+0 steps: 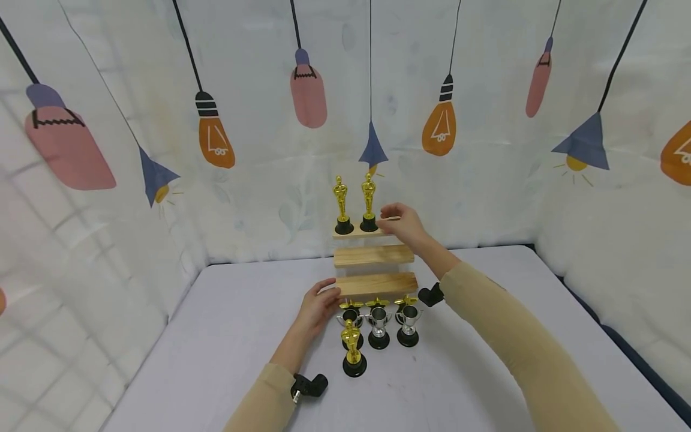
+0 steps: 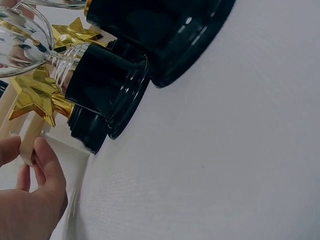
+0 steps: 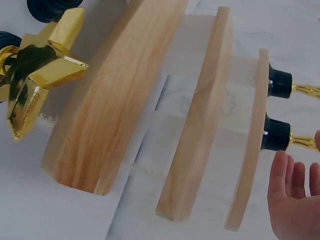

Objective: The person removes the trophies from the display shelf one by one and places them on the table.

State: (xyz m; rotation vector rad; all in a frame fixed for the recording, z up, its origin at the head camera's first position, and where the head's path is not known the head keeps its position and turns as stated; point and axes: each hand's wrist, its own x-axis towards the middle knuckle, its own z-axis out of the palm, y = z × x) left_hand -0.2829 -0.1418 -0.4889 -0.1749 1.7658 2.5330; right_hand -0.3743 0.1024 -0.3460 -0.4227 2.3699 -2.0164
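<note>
Where left hand [image 1: 318, 307] pinches: lowest shelf [image 1: 376, 284], left end.
Right hand [image 1: 406, 228]: fingers extended, just beside rightmost gold statuette [image 1: 369, 198], top shelf [image 3: 254, 150].

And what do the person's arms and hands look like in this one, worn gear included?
The left hand and right hand show no gloves. Long beige fabric sleeves cover both forearms, stopping short of the hands. A small, chunky black device sits near each cuff; the left one also shows a little silvery part. No cables are visible.
</note>
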